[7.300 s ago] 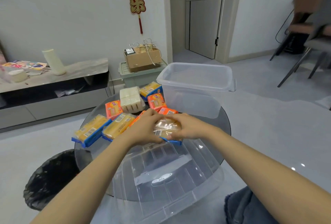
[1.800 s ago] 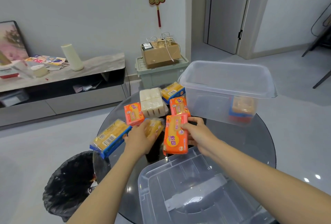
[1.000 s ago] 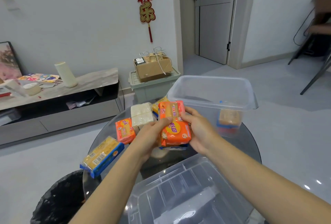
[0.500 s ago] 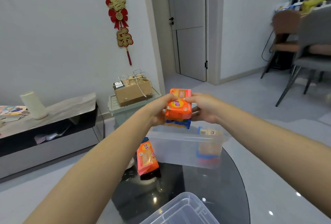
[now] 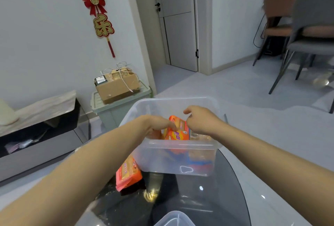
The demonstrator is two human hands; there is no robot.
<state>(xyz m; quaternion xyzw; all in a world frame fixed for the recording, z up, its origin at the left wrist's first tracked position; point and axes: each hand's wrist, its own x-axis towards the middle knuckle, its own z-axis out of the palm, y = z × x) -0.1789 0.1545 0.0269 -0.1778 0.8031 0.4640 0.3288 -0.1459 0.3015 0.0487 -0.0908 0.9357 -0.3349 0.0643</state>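
I am leaning over the round table of dark glass (image 5: 231,207), and the large clear plastic storage bin (image 5: 162,155) is standing on it just ahead of me, open at the top. Beyond the table, a pale green lidded crate (image 5: 115,106) is sitting against the wall, carrying a brown cardboard box (image 5: 117,88) with white cables trailing over it. At the bottom edge of my view, a corner of a clear plastic lid (image 5: 174,219) is showing on the table near me.

Both my forearms are reaching over the near rim of the bin. My left hand (image 5: 153,125) is dipping into the bin, its fingers curling round the left end of the orange plastic-wrapped packet (image 5: 178,132), with the thumb lying along the packet's face. My right hand (image 5: 201,122) is closing on the packet's right edge, knuckles up and fingers bent and bunched together. Its fingertips are mostly hiding under the hand, so I cannot tell just how they are gripping.

The packet is hanging tilted between my hands inside the mouth of the bin, its lower part below the rim. To its right, a pale packet with a blue edge (image 5: 199,157) is lying in the bin, blurred through the near wall. Outside the bin, a second orange packet (image 5: 128,173) is lying on the table just beside the bin's near left corner, partly under my left forearm.
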